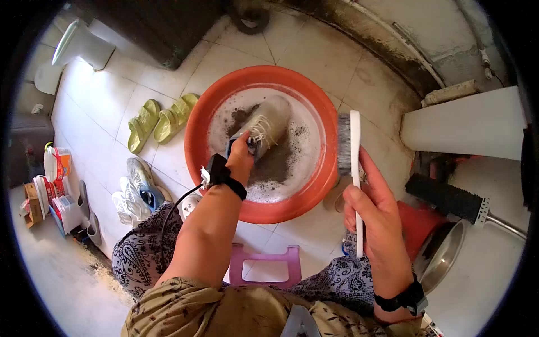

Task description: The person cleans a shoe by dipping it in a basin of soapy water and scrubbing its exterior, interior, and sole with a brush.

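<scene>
My left hand (241,150) grips a light-coloured lace-up sneaker (270,119) at its opening; some of the fingers are hidden by the shoe. The sneaker is tilted over grey, foamy water (306,151) in an orange-red basin (205,115). In my right hand (377,210), closed around the handle, is a white scrub brush (355,157) held upright. Its grey bristles face left, over the basin's right rim and apart from the sneaker.
Green slippers (143,124) and several sneakers (135,194) lie left of the basin. A purple plastic stool (265,275) is between my knees. At right are a black-bristled long-handled brush (446,196), a metal bowl (444,255) and a white pedestal (466,123). Tubs (59,163) stand far left.
</scene>
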`<move>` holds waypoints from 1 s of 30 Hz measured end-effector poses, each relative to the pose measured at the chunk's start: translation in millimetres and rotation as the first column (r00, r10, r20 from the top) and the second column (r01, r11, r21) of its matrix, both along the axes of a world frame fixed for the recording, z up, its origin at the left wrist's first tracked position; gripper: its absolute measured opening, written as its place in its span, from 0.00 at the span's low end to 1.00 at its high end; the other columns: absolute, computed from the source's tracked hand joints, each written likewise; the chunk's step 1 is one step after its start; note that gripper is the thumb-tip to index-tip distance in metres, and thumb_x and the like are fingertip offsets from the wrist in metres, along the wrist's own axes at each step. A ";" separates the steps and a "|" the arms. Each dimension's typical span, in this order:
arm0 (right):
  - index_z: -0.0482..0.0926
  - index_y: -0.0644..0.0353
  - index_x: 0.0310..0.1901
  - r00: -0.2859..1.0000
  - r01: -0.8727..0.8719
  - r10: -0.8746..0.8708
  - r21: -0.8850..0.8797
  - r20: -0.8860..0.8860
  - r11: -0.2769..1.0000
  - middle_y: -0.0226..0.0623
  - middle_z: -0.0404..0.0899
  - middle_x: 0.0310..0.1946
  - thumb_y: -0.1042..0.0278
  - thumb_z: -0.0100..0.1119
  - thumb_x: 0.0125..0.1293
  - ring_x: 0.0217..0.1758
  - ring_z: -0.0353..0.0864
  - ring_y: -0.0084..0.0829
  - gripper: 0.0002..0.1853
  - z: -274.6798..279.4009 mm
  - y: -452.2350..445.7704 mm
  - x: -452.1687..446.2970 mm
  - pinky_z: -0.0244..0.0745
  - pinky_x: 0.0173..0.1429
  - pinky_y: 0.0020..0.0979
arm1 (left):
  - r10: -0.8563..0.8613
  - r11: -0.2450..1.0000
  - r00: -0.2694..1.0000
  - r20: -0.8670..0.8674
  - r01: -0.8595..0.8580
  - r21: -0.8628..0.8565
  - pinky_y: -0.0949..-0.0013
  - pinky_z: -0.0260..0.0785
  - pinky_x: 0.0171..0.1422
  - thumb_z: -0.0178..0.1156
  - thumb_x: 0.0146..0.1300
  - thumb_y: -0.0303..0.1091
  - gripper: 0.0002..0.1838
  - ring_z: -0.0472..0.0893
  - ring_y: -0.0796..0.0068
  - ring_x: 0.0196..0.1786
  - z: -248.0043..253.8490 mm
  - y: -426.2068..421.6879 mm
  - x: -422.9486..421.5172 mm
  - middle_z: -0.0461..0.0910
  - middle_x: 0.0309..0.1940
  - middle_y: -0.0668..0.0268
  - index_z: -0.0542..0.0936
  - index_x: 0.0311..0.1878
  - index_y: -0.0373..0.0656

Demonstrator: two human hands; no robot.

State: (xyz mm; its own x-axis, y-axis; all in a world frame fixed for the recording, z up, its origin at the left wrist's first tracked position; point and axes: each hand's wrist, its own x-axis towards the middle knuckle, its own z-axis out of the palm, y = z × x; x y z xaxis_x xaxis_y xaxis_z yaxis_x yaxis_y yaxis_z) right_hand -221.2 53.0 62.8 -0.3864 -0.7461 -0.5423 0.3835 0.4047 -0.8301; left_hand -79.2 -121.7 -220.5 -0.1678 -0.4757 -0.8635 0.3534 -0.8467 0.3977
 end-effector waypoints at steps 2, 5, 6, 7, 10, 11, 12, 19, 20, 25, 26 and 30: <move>0.52 0.59 0.68 0.999 -0.018 0.017 -0.026 -0.040 0.999 0.23 0.65 0.18 0.71 0.51 0.63 0.17 0.60 0.12 0.32 5.8 0.2 3.4 0.58 0.21 0.17 | 0.042 0.999 0.998 -0.055 -0.042 -0.003 0.54 0.60 0.63 0.50 0.67 0.38 0.24 0.70 0.57 0.57 19.1 4.3 -4.7 0.67 0.59 0.53 0.62 0.62 0.34; 0.52 0.57 0.68 1.000 0.011 -0.008 -0.105 0.029 0.994 0.26 0.72 0.35 0.73 0.51 0.64 0.21 0.63 0.12 0.31 4.7 7.6 -0.2 0.61 0.24 0.15 | 0.138 0.990 0.980 -0.142 -0.140 -0.002 0.52 0.61 0.63 0.48 0.67 0.37 0.22 0.71 0.55 0.56 21.3 12.0 -1.5 0.68 0.59 0.54 0.65 0.60 0.34; 0.52 0.57 0.68 1.000 0.012 -0.009 -0.110 0.028 0.994 0.26 0.72 0.35 0.73 0.51 0.64 0.21 0.63 0.12 0.31 5.9 7.6 -0.6 0.61 0.24 0.15 | 0.155 0.987 0.963 -0.219 -0.162 -0.013 0.55 0.62 0.62 0.49 0.67 0.36 0.20 0.72 0.58 0.56 17.9 14.8 0.4 0.69 0.57 0.55 0.66 0.58 0.34; 0.53 0.56 0.68 0.999 0.039 -0.035 -0.126 0.036 0.991 0.26 0.72 0.34 0.73 0.51 0.65 0.21 0.63 0.12 0.31 6.5 7.2 -1.0 0.61 0.24 0.15 | 0.170 0.983 0.941 -0.293 -0.183 -0.019 0.58 0.63 0.61 0.49 0.66 0.35 0.19 0.72 0.60 0.56 14.0 17.7 2.7 0.71 0.55 0.56 0.68 0.56 0.34; 0.53 0.56 0.68 0.998 0.049 -0.045 -0.141 0.034 0.989 0.25 0.71 0.32 0.72 0.51 0.65 0.20 0.63 0.12 0.31 3.2 8.8 -1.9 0.61 0.23 0.15 | 0.077 0.984 0.961 -0.265 -0.116 -0.135 0.62 0.63 0.60 0.49 0.67 0.33 0.18 0.71 0.62 0.55 3.6 29.7 7.2 0.71 0.55 0.59 0.68 0.57 0.35; 0.53 0.55 0.68 0.999 0.030 -0.027 -0.146 0.025 0.989 0.25 0.71 0.31 0.71 0.51 0.65 0.20 0.63 0.11 0.31 1.5 9.0 -2.9 0.61 0.23 0.15 | -0.004 0.964 0.968 -0.250 -0.063 -0.259 0.63 0.62 0.60 0.49 0.66 0.33 0.19 0.71 0.63 0.55 3.1 34.5 7.8 0.72 0.55 0.60 0.67 0.57 0.35; 0.53 0.55 0.68 0.999 0.030 -0.027 -0.142 0.026 0.989 0.25 0.71 0.31 0.71 0.51 0.65 0.20 0.63 0.11 0.31 1.5 8.6 -3.6 0.61 0.23 0.15 | -0.040 0.950 0.990 -0.135 -0.005 -0.313 0.66 0.63 0.57 0.52 0.65 0.35 0.20 0.72 0.66 0.53 2.6 43.3 6.9 0.73 0.53 0.63 0.68 0.57 0.35; 0.53 0.57 0.68 1.000 0.020 -0.020 -0.019 -0.003 1.000 0.23 0.68 0.26 0.71 0.51 0.64 0.21 0.63 0.12 0.31 2.0 3.0 -3.6 0.60 0.24 0.15 | -0.376 0.901 0.868 0.324 0.424 -0.090 0.66 0.63 0.49 0.56 0.56 0.61 0.40 0.70 0.72 0.40 -17.8 52.4 12.0 0.73 0.44 0.64 0.68 0.57 0.32; 0.53 0.58 0.68 1.000 0.031 -0.031 -0.006 -0.004 0.999 0.23 0.68 0.26 0.72 0.51 0.64 0.21 0.63 0.12 0.31 0.9 2.9 -4.1 0.60 0.24 0.16 | -0.379 0.902 0.868 0.321 0.424 -0.079 0.66 0.63 0.49 0.56 0.56 0.61 0.40 0.70 0.72 0.40 -26.5 49.9 10.9 0.73 0.44 0.64 0.68 0.57 0.32; 0.51 0.61 0.68 0.999 0.025 -0.023 0.047 -0.028 0.999 0.25 0.68 0.24 0.73 0.49 0.63 0.19 0.62 0.14 0.32 0.3 0.1 -7.5 0.59 0.22 0.17 | -0.388 0.915 0.759 0.523 0.384 0.122 0.56 0.60 0.35 0.48 0.51 0.74 0.46 0.67 0.65 0.28 -86.2 40.7 9.1 0.75 0.30 0.60 0.76 0.43 0.29; 0.52 0.59 0.68 0.999 0.039 -0.040 0.058 0.005 0.998 0.24 0.68 0.25 0.74 0.49 0.63 0.20 0.62 0.13 0.32 0.7 -0.6 -8.4 0.59 0.24 0.17 | -0.510 0.832 0.621 0.596 0.532 0.158 0.56 0.61 0.34 0.47 0.53 0.73 0.44 0.68 0.63 0.27 -95.4 33.9 13.0 0.75 0.26 0.58 0.78 0.38 0.31; 0.51 0.58 0.69 0.997 0.080 -0.081 0.083 0.013 0.993 0.24 0.67 0.24 0.74 0.49 0.63 0.20 0.62 0.13 0.32 -2.5 -1.8 -8.4 0.59 0.24 0.17 | -0.609 0.646 0.313 0.729 0.729 0.226 0.56 0.67 0.31 0.44 0.60 0.66 0.37 0.77 0.59 0.27 -146.0 6.5 25.3 0.76 0.22 0.54 0.81 0.30 0.34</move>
State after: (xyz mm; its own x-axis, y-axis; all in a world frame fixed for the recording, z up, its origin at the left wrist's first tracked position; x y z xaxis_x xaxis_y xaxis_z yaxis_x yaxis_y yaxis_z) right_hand -229.6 51.2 60.4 -0.4338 -0.6657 -0.6071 0.4309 0.4384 -0.7887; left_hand -53.9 -115.2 -366.5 0.1260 -0.6029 -0.7878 -0.7487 -0.5788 0.3232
